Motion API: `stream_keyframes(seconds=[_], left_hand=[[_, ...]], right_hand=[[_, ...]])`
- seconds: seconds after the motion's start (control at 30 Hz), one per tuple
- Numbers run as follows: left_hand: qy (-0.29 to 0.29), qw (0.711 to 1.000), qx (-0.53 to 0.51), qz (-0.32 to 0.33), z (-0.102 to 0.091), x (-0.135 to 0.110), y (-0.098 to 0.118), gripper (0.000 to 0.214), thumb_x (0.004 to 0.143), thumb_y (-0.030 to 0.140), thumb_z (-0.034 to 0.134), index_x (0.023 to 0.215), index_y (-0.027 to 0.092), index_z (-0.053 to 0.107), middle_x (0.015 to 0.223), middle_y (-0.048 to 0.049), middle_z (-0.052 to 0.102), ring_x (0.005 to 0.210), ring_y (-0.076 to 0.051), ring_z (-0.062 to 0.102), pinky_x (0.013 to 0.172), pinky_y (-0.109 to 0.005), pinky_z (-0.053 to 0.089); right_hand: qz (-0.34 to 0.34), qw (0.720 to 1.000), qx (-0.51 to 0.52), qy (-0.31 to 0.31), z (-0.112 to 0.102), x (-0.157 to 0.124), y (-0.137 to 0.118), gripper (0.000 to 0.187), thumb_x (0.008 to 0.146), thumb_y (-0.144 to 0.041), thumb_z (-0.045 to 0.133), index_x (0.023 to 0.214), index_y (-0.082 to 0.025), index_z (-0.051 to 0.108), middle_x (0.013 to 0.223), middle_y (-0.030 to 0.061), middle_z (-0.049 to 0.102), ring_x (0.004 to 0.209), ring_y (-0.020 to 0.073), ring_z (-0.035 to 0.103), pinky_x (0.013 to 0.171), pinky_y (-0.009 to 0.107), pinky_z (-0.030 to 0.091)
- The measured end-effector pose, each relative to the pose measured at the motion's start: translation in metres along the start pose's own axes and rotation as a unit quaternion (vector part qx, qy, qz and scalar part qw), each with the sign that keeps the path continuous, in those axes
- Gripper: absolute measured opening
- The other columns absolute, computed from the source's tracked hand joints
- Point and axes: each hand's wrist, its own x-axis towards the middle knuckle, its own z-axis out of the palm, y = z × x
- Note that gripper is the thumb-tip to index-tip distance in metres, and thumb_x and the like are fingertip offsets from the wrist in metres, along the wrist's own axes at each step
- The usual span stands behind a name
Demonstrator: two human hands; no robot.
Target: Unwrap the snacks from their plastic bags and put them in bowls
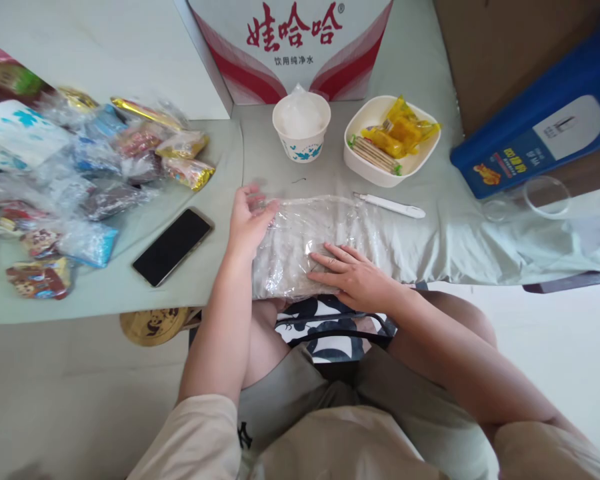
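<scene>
A clear, wrinkled plastic bag (300,230) lies spread out flat at the table's front edge. My right hand (353,277) rests palm down on its lower right part, fingers spread. At the bag's upper left corner is my left hand (253,217), thumb on the plastic and fingers a little bent, with a gap between thumb and fingers. Just beyond the bag's right end lies a white craft knife (393,205), its narrow tip pointing left toward the plastic.
A paper cup (301,143) with crumpled clear plastic inside and a white bowl (380,175) of wrapped snacks stand behind the bag. Left are a black phone (173,247) and heaped snack packets (100,193). A printed carton (300,60), blue bottle (535,127) and clear cup (545,197) border the area.
</scene>
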Motion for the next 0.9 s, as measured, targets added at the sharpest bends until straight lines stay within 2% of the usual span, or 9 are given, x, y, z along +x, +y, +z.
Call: stream_keyframes(seconds=[0.1,0.2,0.3,0.43,0.5,0.67,0.77,0.83,0.9], left_hand=[[-0.066,0.995,0.021,-0.071,-0.003,-0.005,0.006,0.023,0.074,0.021,0.075,0.092,0.021,0.060,0.076,0.0002,0.069,0.048,-0.008,0.054,0.041,-0.018,0.034],[-0.082,0.994,0.003,-0.071,-0.008,-0.007,0.011,0.013,0.074,0.019,0.071,0.084,0.019,0.062,0.071,0.0006,0.070,0.042,-0.006,0.050,0.038,-0.018,0.029],[-0.043,0.998,-0.022,-0.035,-0.010,-0.005,0.011,0.010,0.075,0.021,0.070,0.082,0.019,0.063,0.077,0.0002,0.072,0.047,-0.007,0.054,0.040,-0.018,0.032],[0.050,0.997,-0.061,0.006,-0.012,0.003,0.007,0.011,0.078,0.024,0.071,0.084,0.020,0.063,0.081,0.0002,0.072,0.057,-0.007,0.061,0.048,-0.018,0.040],[0.057,0.994,-0.091,0.006,-0.015,0.006,0.007,0.016,0.079,0.029,0.074,0.087,0.021,0.062,0.085,0.0002,0.072,0.062,-0.008,0.064,0.051,-0.018,0.043],[-0.099,0.986,-0.081,-0.106,-0.019,0.001,0.013,0.027,0.073,0.036,0.081,0.090,0.021,0.066,0.089,-0.0039,0.075,0.061,-0.011,0.066,0.045,-0.019,0.038],[-0.182,0.973,-0.036,-0.135,-0.017,-0.007,0.016,0.027,0.069,0.030,0.083,0.087,0.018,0.068,0.077,-0.0050,0.074,0.047,-0.007,0.053,0.041,-0.019,0.029],[-0.226,0.965,-0.031,-0.127,-0.016,-0.011,0.019,0.026,0.067,0.027,0.083,0.087,0.017,0.069,0.074,-0.0049,0.075,0.042,-0.005,0.043,0.041,-0.019,0.027],[-0.284,0.951,-0.023,-0.121,-0.015,-0.016,0.021,0.026,0.065,0.026,0.083,0.086,0.017,0.070,0.078,-0.0065,0.077,0.041,-0.004,0.039,0.040,-0.020,0.026]], right_hand=[[-0.002,1.000,-0.003,-0.002,0.000,0.000,0.000,0.064,0.091,-0.015,0.057,0.154,-0.029,0.054,0.172,0.0046,0.031,0.162,0.0365,0.018,0.129,0.061,0.021],[-0.003,1.000,-0.001,-0.001,-0.001,0.000,-0.001,0.064,0.091,-0.015,0.057,0.153,-0.029,0.055,0.172,0.0051,0.032,0.162,0.0366,0.020,0.129,0.061,0.022],[-0.007,1.000,0.000,0.004,-0.001,0.000,-0.001,0.063,0.092,-0.017,0.056,0.153,-0.030,0.055,0.171,0.0047,0.034,0.162,0.0355,0.021,0.128,0.061,0.023],[-0.013,1.000,0.001,0.012,0.000,0.000,0.000,0.061,0.093,-0.020,0.057,0.153,-0.031,0.055,0.170,0.0039,0.036,0.162,0.0345,0.022,0.128,0.060,0.023],[-0.017,1.000,0.005,0.013,0.000,0.000,0.001,0.060,0.093,-0.023,0.059,0.153,-0.030,0.056,0.170,0.0046,0.036,0.161,0.0349,0.022,0.128,0.061,0.023],[-0.024,0.999,0.017,0.014,0.000,0.001,0.002,0.058,0.094,-0.030,0.062,0.151,-0.027,0.058,0.170,0.0090,0.036,0.160,0.0396,0.023,0.126,0.066,0.024],[-0.023,0.998,0.045,0.024,-0.006,-0.003,-0.002,0.053,0.093,-0.029,0.063,0.146,-0.025,0.063,0.168,0.0117,0.040,0.159,0.0411,0.027,0.123,0.068,0.028],[-0.047,0.992,0.113,0.023,-0.014,-0.010,-0.004,0.050,0.094,-0.029,0.062,0.143,-0.023,0.065,0.163,0.0135,0.046,0.154,0.0372,0.038,0.122,0.061,0.037],[-0.096,0.969,0.227,0.014,-0.025,-0.020,-0.004,0.048,0.096,-0.033,0.062,0.143,-0.021,0.065,0.154,0.0143,0.058,0.143,0.0300,0.055,0.115,0.050,0.048]])
